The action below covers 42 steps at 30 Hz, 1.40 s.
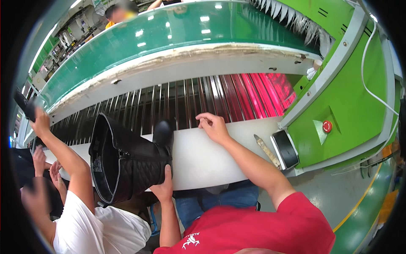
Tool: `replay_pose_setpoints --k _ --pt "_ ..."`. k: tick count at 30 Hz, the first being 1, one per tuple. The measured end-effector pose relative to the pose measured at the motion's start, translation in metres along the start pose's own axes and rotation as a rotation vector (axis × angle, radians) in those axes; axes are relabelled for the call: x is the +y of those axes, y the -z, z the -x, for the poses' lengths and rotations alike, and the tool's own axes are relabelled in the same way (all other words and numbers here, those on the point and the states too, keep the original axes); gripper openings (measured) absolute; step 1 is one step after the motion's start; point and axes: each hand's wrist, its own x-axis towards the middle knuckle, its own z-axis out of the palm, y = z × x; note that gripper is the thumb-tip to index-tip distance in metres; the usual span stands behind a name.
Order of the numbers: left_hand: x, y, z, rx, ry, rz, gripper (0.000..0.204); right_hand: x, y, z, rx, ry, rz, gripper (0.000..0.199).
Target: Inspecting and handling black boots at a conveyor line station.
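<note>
A tall black boot [146,171] with a quilted part near its heel lies tilted over the white worktop, its wide shaft opening turned to the left and its toe pointing away from me. My left hand [165,186] grips it from below at the heel; some fingers are hidden behind the leather. Over the worktop's far edge, beside the metal rollers [198,99], my right hand [214,127] hovers or rests with its index finger stretched and the others loosely bent. I see nothing in it. It is apart from the boot.
On the right of the white worktop [207,163] lie a tool with a wrapped handle [266,150] and a black-and-white box [284,149]. A green machine [338,144] carries a red button [327,126]. Beyond the rollers runs a green belt [169,29]. A white-sleeved co-worker [101,224] is close on my left.
</note>
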Motion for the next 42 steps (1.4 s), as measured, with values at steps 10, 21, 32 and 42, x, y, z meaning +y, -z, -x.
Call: replay_pose_setpoints --k 10,21,32,42 --pt "0.072 0.017 0.07 -0.012 -0.476 0.061 0.061 -0.013 0.003 0.0 -0.006 -0.047 -0.079 0.021" --pt "0.069 -0.056 0.029 -0.631 -0.189 0.014 0.016 -0.194 0.13 -0.106 0.232 0.638 0.07 0.03" --pt "0.051 -0.066 0.029 -0.66 -0.231 -0.071 0.013 -0.123 0.451 -0.381 -0.129 -0.038 1.567 0.067" --pt "0.063 -0.063 0.02 -0.663 -0.21 -0.08 0.011 -0.056 0.586 -0.395 0.061 -0.554 1.73 0.06"
